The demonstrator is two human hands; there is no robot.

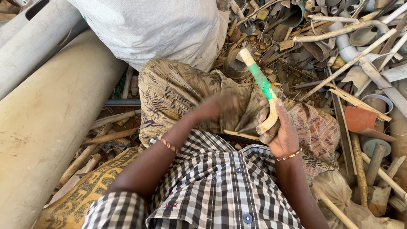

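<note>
Checked black-and-white shirt [212, 182] fills the foreground. Right hand [283, 131] is closed around a curved cream plastic pipe piece with a green band [263, 82], pointing toward 11 o'clock. Left hand [220, 106] is blurred, its grip unclear. Judged step: inspecting scrap; next, steadying the pipe piece.

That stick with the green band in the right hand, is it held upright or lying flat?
Tilted, neither upright nor flat. The stick slants up and away from the right hand, whose fingers wrap its curved lower end.

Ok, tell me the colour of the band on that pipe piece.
Green, on the pipe piece the right hand holds; head view.
</note>
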